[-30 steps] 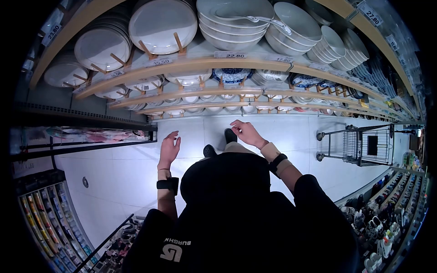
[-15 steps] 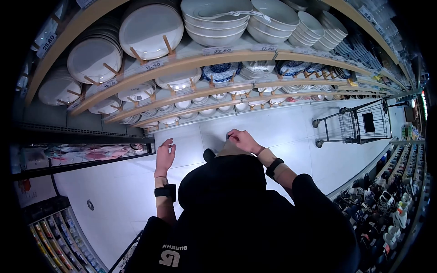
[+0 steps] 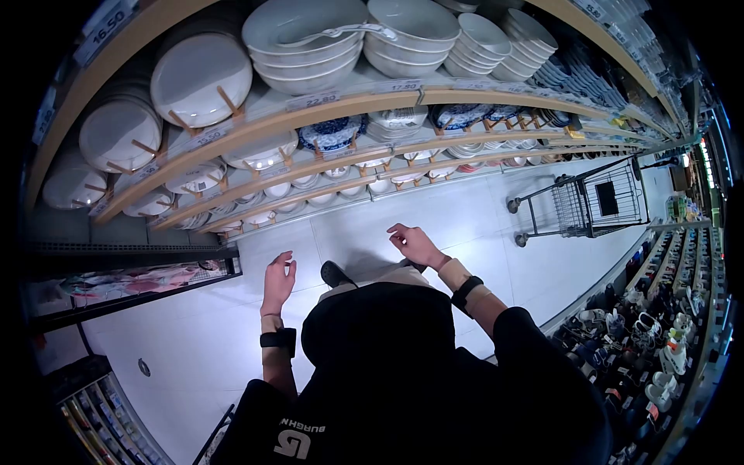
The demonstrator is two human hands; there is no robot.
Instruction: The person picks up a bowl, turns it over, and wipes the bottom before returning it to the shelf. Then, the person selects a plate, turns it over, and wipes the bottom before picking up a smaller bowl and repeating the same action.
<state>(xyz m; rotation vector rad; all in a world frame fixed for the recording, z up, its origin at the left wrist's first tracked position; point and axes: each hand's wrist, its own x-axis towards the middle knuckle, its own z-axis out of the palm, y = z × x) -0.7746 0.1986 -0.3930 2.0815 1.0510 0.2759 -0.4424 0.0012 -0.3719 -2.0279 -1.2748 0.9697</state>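
Observation:
My left hand (image 3: 279, 284) hangs over the pale floor at my left side, fingers loosely bent and apart, with nothing in it. In front of my body on the right, my right hand (image 3: 413, 245) is also free, its fingers slightly curled and spread. Neither hand touches the shelf. Beyond them, the top shelf board carries stacked large white bowls (image 3: 304, 63), with a white spoon (image 3: 329, 33) lying across them. White plates (image 3: 203, 80) stand on edge against wooden pegs to the left. Blue-patterned plates (image 3: 332, 133) sit one level below.
An upright shopping cart (image 3: 585, 203) is at the right on the floor (image 3: 310, 240). Shoes (image 3: 647, 333) fill a rack at the lower right. A dark-framed display (image 3: 147, 283) stands at the left, with another rack (image 3: 116, 415) at the lower left. Price tags line the shelf edge.
The shelves and cart have shifted left in view. My left shoe shows further forward and my right leg further back. My right hand's fingers have loosened; both hands remain free.

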